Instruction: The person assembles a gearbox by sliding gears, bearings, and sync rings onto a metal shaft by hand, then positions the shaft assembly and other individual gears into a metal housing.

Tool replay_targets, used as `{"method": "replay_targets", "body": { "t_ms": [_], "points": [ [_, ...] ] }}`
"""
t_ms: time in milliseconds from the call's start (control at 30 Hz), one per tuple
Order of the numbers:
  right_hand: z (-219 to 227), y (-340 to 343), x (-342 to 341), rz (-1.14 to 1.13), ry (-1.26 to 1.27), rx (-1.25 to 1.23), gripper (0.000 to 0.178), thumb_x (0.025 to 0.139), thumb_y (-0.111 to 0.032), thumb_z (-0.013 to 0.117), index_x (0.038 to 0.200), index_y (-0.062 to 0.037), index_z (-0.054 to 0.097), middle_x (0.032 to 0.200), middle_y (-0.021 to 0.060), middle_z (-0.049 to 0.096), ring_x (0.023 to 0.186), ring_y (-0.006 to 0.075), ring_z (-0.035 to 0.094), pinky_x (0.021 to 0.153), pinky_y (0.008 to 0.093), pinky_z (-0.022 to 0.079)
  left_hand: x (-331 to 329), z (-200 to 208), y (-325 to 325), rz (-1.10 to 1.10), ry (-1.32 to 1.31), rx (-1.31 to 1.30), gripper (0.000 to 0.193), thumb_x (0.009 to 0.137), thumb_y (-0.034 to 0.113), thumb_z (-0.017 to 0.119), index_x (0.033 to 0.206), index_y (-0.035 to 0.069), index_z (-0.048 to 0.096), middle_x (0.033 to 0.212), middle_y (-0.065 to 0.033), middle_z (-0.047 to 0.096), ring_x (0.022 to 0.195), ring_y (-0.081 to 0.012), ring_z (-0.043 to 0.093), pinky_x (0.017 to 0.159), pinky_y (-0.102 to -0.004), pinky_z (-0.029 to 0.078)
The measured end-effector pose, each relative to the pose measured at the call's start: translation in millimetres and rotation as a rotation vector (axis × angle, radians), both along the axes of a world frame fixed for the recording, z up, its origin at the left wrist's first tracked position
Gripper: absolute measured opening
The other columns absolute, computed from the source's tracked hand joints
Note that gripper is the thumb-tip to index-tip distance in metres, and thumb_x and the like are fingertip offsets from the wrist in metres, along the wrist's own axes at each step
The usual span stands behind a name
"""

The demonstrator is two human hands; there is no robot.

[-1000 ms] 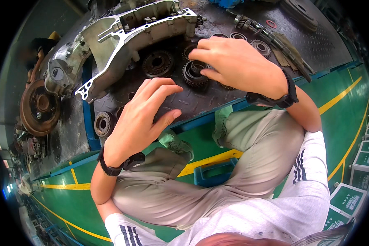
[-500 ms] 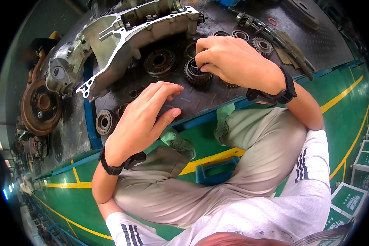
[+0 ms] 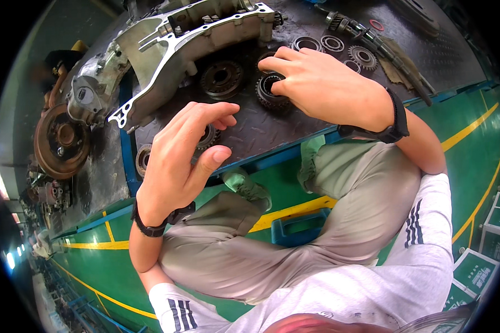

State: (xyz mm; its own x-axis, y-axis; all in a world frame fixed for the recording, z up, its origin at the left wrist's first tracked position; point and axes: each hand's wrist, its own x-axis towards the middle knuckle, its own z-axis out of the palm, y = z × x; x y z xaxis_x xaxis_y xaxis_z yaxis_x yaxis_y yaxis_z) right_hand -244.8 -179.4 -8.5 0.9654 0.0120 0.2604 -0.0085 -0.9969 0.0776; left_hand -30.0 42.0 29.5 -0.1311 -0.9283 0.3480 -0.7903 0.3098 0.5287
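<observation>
My right hand hovers at the dark toothed gear, its thumb and fingers apart around the gear's upper rim. Part of that gear and the ring in its bore are hidden by the fingers. My left hand hangs over the near edge of the bench with its thumb spread from the curved fingers and nothing in it. Behind it another gear shows in part, and a bearing-like ring lies beside the wrist side. A wide round gear rests between the hands, farther back.
An open metal gearbox housing stands on the dark bench. Bearing rings, a small gear and a long toothed shaft lie right. A rusty disc stands left. A blue stool sits below.
My right hand's fingers have spread from a pinch over the gear. My left hand has drawn back slightly to the left, showing another gear behind it. The whole view has shifted a little.
</observation>
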Motion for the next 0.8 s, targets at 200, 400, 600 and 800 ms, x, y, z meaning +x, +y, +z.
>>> {"method": "replay_targets", "body": {
  "t_ms": [200,400,600,800],
  "points": [
    [-7,-3,-6,-0.024,0.044,0.058,0.027,0.089,-0.016,0.082,0.108,0.0022,0.080,0.158,0.0198,0.059,0.143,0.0364,0.056,0.111,0.0456,0.053,1,-3,-1,-0.015,0.003,-0.023,0.068,0.113,0.059,0.054,0.138,-0.002,0.069,0.116,-0.0138,0.078,0.103,-0.0249,0.073,0.087,-0.0341,0.051],
    [9,-1,-6,-0.006,-0.104,0.143,0.022,0.091,-0.014,0.083,0.106,0.0002,0.076,0.150,0.0144,0.065,0.139,0.0358,0.058,0.111,0.0462,0.053,3,-4,2,0.000,0.017,-0.065,0.063,0.114,0.055,0.055,0.133,-0.002,0.071,0.113,-0.0145,0.079,0.102,-0.0255,0.073,0.085,-0.0342,0.052],
    [2,1,7,0.018,-0.222,0.285,0.011,0.090,-0.001,0.074,0.100,-0.0028,0.079,0.109,0.0088,0.072,0.115,0.0319,0.070,0.092,0.0468,0.059,5,-5,2,-0.009,0.006,-0.094,0.059,0.114,0.051,0.057,0.131,-0.003,0.072,0.111,-0.0150,0.079,0.101,-0.0260,0.073,0.084,-0.0343,0.052],
    [-6,-19,0,0.012,-0.221,0.281,0.021,0.093,-0.004,0.076,0.113,-0.0003,0.080,0.112,0.0121,0.076,0.100,0.0382,0.073,0.088,0.0462,0.059,-3,-1,-7,-0.010,0.013,-0.136,0.042,0.108,0.036,0.071,0.127,-0.001,0.073,0.108,-0.0130,0.076,0.098,-0.0278,0.073,0.081,-0.0370,0.057]
  ]
}}
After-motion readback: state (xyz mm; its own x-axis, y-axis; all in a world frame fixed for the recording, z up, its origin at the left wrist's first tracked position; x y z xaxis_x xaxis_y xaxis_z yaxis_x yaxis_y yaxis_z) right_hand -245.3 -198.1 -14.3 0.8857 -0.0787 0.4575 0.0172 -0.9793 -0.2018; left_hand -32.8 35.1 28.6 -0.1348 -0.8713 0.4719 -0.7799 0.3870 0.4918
